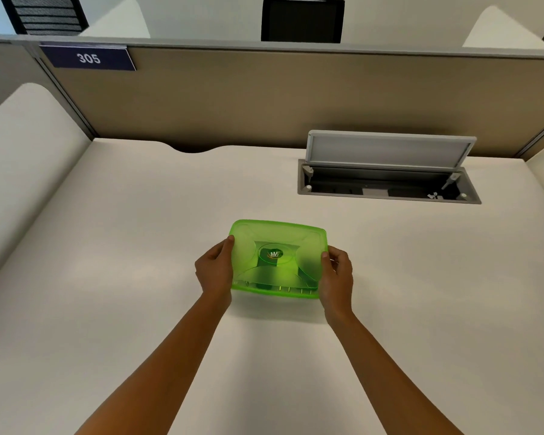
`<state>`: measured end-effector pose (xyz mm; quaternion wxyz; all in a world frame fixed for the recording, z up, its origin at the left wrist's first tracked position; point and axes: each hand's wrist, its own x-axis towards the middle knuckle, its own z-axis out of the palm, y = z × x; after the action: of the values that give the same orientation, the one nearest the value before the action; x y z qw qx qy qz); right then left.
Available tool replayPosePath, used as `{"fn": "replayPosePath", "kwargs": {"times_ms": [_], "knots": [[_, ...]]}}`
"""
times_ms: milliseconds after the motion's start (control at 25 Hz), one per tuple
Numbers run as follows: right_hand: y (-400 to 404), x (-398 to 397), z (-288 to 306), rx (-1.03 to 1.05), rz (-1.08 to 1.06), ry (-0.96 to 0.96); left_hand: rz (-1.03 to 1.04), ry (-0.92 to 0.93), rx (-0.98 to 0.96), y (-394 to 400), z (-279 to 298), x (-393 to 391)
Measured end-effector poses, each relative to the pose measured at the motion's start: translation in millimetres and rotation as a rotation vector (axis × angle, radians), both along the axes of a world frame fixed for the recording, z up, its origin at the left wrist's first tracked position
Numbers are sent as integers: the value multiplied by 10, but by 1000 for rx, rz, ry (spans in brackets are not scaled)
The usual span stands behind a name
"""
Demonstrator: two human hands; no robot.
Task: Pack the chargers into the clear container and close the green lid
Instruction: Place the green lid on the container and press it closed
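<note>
- Two bare forearms reached up from the bottom edge, nearest the camera, toward the middle of the desk (107, 246).
- The left hand (216, 270) was clamped on the container's (275, 291) left short side, thumb tip pressed on the lid's (277, 243) left rim.
- The right hand (338, 276) was clamped on the right short side, thumb likewise on the lid's rim, fingers wrapped down the wall.
- The container sat at the centre of the desk, between the two hands, its near clear wall showing below the lid.
- The green lid lay over the container's top; whether it was fully snapped down could not be told.
- Dark shapes (264, 268) showed through the translucent lid, inside the container; their outlines were too blurred to identify for certain.
- A round logo (274, 254) sat at the lid's middle.
- At about 1 o'clock from the container, well apart from it, a cable box (386, 185) was sunk into the desk, its grey flap (390, 149) raised.
- A tan partition (233, 95) ran along the desk's far edge, at 12 o'clock.
- At 10 o'clock, a blue plate (88, 58) reading "305" hung on the partition's top.
- Beyond the partition, at 12 o'clock, stood a black chair back (302, 18).
</note>
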<state>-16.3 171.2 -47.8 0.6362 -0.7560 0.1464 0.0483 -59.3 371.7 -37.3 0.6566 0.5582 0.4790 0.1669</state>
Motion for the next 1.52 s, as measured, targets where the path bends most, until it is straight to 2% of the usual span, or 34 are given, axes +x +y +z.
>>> {"fn": "replayPosePath", "kwargs": {"times_ms": [120,320,600,960,1040,1280,1520], "knots": [[-27,155,35,47,-43,-4,-7,-82,-27,-102,28,169],[-103,730,111,-14,-87,-49,-77,-147,-26,-201,108,741],[-123,1379,80,-102,-74,-102,-135,-127,-3,-228,12,1345],[-111,1576,13,-241,-7,-154,-160,-70,16,-158,-84,1549],[-102,1566,30,-297,20,-178,-197,-66,119,-139,-98,1520],[-77,1537,195,-539,137,-190,-492,103,661,-15,52,1338],[168,1120,530,-783,300,-392,-655,210,917,67,293,955]]}}
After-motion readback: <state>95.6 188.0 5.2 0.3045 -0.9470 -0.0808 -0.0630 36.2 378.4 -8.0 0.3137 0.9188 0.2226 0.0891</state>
